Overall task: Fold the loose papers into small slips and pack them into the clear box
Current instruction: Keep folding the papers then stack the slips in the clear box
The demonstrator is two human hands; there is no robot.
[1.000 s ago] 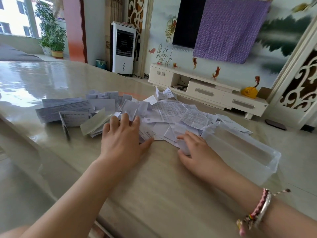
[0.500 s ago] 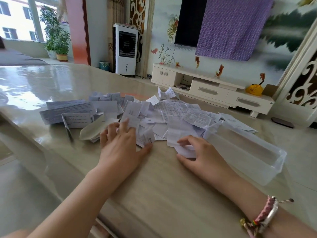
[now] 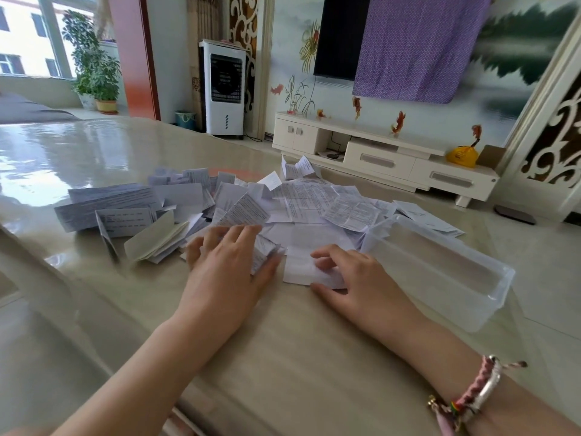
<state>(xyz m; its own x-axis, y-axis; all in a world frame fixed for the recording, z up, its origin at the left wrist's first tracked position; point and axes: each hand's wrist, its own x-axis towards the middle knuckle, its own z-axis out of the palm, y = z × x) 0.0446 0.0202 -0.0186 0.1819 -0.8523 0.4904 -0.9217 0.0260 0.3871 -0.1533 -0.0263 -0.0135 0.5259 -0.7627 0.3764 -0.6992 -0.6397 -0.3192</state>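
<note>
Across the middle of the frame we see a heap of loose white printed papers on a glossy beige table. Our left hand lies flat on its near edge, fingers spread apart, thumb against a small folded slip. Our right hand presses a white creased sheet, fingers curled loosely, gripping nothing. At right, touching the heap, stands an empty clear plastic box.

Near half of the bench is wide open, so the arms slide in with no trouble. Farther back the paper pile sprawls across the middle, with the clear box hugging its right edge and blocking that side.
</note>
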